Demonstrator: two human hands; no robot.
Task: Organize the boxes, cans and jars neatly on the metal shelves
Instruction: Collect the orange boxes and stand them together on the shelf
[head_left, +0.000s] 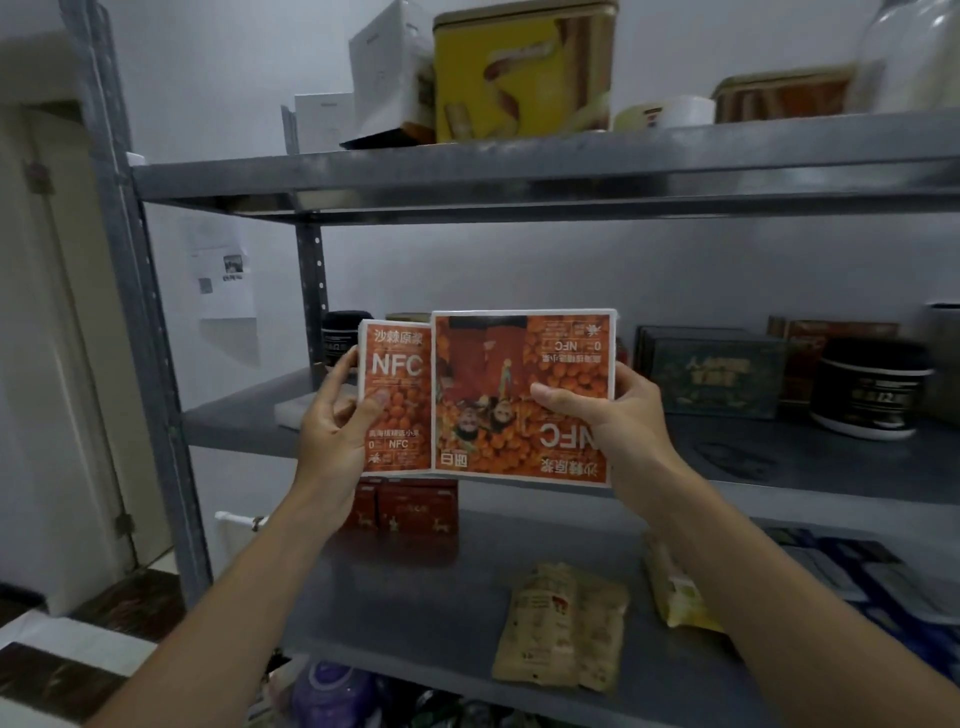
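Head camera view, looking at a grey metal rack with three shelves in sight.

Two orange boxes are held up side by side, touching, in front of the middle shelf (779, 467). The left hand (332, 426) grips the narrow orange box (397, 384), thumb on its face and fingers wrapped round its left edge; its print reads upright. The right hand (613, 415) grips the wide orange box (519, 374), thumb on the front and fingers behind; its print is upside down.

On the middle shelf stand one dark green box (711, 374) and two black jars, one at the left (343, 332) behind the held boxes and one at the right (872, 389).

Above the middle shelf are two white boxes (384, 67), one tall yellow tin (519, 73) and one clear jar (914, 57).

Below the middle shelf stand two small red boxes (405, 506), with one tan pouch (561, 634) lying flat.
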